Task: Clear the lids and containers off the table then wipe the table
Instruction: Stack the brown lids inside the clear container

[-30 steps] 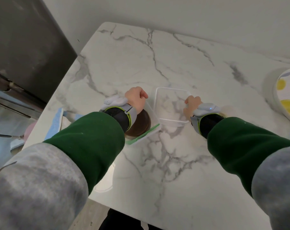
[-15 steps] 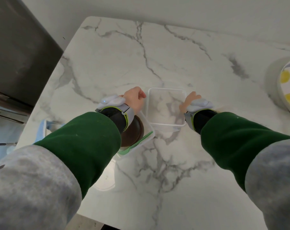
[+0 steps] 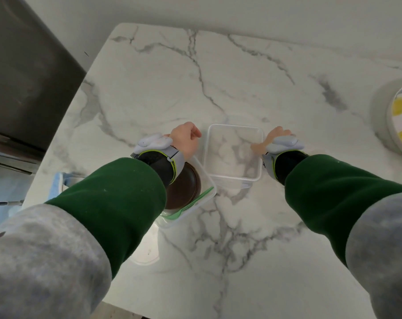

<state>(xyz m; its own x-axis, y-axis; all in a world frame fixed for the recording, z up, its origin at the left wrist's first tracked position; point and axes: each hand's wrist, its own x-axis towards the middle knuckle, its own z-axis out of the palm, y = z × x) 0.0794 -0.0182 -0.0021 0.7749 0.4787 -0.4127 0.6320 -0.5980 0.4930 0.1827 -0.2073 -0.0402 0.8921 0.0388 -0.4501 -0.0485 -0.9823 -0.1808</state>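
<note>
Marble counter [image 3: 241,77]. Clear tub [image 3: 233,153] mid-counter; R hand [image 3: 272,140] grips its right rim, thumb over the rim. L hand [image 3: 186,139] curled just left of tub, above a 2nd box [image 3: 205,185] w/ green seal & brown disc [image 3: 183,192] inside; grip unclear. Lemon-print plate [image 3: 400,118] at right edge, white lid [image 3: 147,252] near front-left corner.

Lemon-patterned dish [image 3: 384,116] cut by right edge, brown disc [image 3: 186,192], perhaps a lid, half under left wrist [image 3: 163,162]
</note>
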